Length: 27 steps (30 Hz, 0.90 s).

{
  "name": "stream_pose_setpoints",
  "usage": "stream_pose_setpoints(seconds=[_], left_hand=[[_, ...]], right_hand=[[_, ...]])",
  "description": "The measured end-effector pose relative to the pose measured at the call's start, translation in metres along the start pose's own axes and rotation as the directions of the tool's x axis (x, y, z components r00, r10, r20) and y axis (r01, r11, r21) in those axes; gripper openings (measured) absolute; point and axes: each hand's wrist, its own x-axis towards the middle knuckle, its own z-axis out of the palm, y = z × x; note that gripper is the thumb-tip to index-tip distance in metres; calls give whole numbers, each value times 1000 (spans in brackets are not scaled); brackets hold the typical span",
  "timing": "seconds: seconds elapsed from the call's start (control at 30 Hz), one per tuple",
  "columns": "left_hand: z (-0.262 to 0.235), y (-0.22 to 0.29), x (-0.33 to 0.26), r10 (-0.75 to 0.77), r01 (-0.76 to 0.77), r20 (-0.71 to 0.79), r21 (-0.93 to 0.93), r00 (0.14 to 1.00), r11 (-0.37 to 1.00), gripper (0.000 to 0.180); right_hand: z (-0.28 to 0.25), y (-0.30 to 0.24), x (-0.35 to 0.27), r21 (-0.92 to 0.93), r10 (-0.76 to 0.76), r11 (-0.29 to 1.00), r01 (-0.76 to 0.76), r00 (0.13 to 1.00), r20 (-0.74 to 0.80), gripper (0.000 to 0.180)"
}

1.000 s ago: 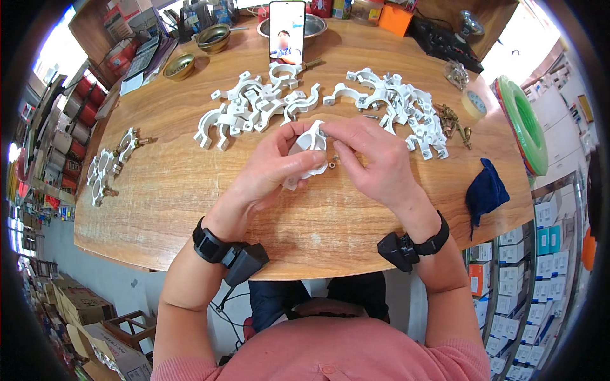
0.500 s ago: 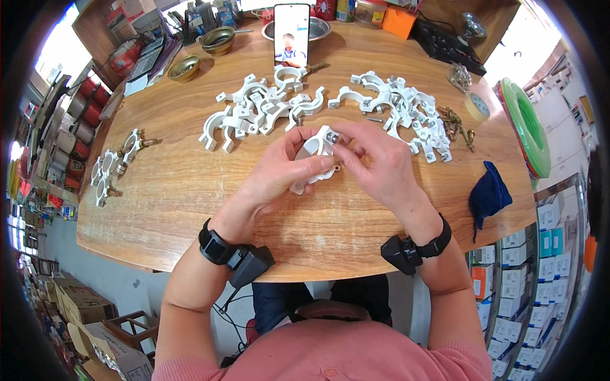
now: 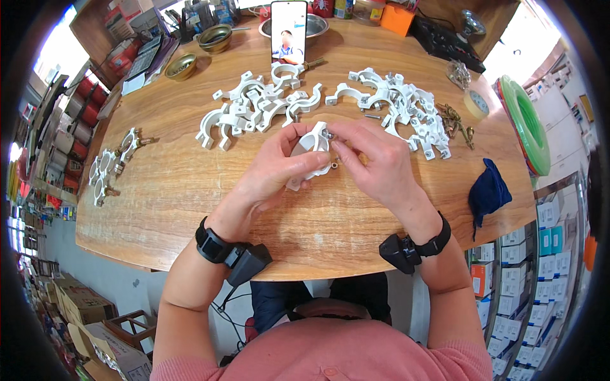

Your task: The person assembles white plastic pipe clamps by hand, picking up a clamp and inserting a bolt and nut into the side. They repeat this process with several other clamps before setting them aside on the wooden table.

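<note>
My left hand is closed around a white pipe clamp, its thumb laid across the curved part. The clamp stands tilted, and my fingers hide some of it. At its upper lug, my right hand pinches a small metal screw between thumb and fingertips. A tiny brass-coloured ring or nut shows just below. Beyond my hands lie a heap of white clamp halves and, to the right, another heap of white clamp pieces with metal screws in them. A loose screw rests between the heaps.
Assembled clamps with brass-coloured bolts sit at the table's left. A phone stands at the back, near brass-coloured bowls. To the right are brass-coloured bolts, a tape roll, a dark blue cloth and green hose coils.
My left hand and the clamp have shifted slightly left and up, and the clamp has turned a little. My right fingertips stay at its upper lug. The whole view has moved slightly.
</note>
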Motion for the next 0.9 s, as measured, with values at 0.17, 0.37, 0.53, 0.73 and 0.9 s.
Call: stream_pose_setpoints(seconds=[0.17,0.37,0.53,0.73,0.9], left_hand=[[0,-1,1,-1,1,-11,9,1000,1000,51],[2,0,0,15,-15,-31,31,999,999,51],[2,0,1,6,-3,-53,65,999,998,51],[3,-4,-1,-77,79,-29,57,997,995,50],[5,-3,-1,-9,10,-36,11,999,1000,48]], right_hand=[[0,2,-3,-26,17,1000,-16,1000,16,16],[4,-1,-2,-2,26,1000,-26,1000,-11,12],[1,-4,-1,-19,78,997,-78,997,13,12],[1,-5,-4,18,163,986,-164,986,29,9],[3,-1,-3,-29,61,998,-61,998,9,10]])
